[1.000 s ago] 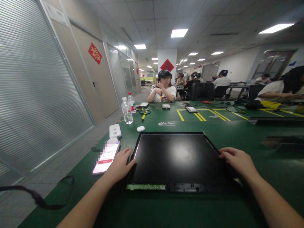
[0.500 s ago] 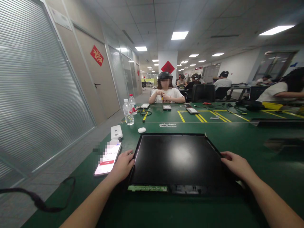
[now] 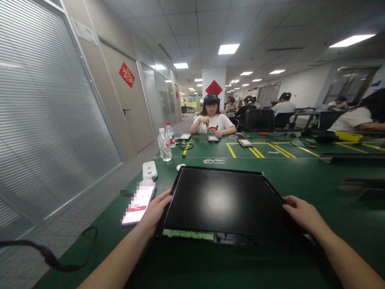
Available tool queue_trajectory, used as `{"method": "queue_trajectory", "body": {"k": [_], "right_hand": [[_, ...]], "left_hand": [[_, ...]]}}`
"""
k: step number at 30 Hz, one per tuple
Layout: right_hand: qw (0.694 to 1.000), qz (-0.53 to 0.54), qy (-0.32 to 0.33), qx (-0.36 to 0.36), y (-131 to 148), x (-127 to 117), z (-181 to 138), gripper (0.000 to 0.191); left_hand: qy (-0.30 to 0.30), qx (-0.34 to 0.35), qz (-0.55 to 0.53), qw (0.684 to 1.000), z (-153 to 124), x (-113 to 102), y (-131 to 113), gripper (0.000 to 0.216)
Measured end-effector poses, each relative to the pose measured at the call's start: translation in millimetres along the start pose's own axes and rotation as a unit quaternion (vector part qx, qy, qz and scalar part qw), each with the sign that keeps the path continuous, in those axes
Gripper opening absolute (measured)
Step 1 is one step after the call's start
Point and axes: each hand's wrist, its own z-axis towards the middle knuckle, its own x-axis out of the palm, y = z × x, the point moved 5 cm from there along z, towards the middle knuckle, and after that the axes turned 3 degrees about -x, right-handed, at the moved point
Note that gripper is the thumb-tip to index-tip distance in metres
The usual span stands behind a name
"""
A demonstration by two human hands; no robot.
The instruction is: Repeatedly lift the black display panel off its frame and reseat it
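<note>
A black LCD screen panel (image 3: 222, 200) in a thin dark frame is before me, its left side tilted up a little. Along its near edge runs an exposed green circuit board strip (image 3: 188, 234). My left hand (image 3: 158, 208) grips the left edge, thumb on top and the other fingers partly hidden beneath. On the opposite edge my right hand (image 3: 302, 210) is closed, with its lower fingers out of sight under the frame. Beside my left hand lies a lit phone (image 3: 136, 208).
A white power bank (image 3: 149, 170), a white earbud case (image 3: 181, 167) and two water bottles (image 3: 164, 145) stand on the left of the green table (image 3: 300, 172). Across it a person (image 3: 213, 118) works at a small metal device (image 3: 213, 138). A black strap (image 3: 51, 257) hangs at lower left.
The panel's left side has risen and now partly covers the earbud case. My left fingers have slid under its edge. The view has shifted slightly.
</note>
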Motion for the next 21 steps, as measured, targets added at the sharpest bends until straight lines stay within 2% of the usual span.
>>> {"method": "queue_trajectory", "body": {"k": [5, 10, 21], "right_hand": [[1.000, 0.004, -0.002, 0.001, -2, 2, 0, 0.037], [1.000, 0.005, -0.006, -0.011, -3, 4, 1, 0.034], [1.000, 0.012, 0.006, 0.007, -4, 8, 2, 0.039]], "left_hand": [[0.040, -0.015, -0.045, 0.998, 16, -4, 11, 0.063], [0.074, -0.015, -0.032, 0.997, 12, -3, 12, 0.086], [0.088, -0.028, -0.001, 0.996, 1, 2, 8, 0.050]]}}
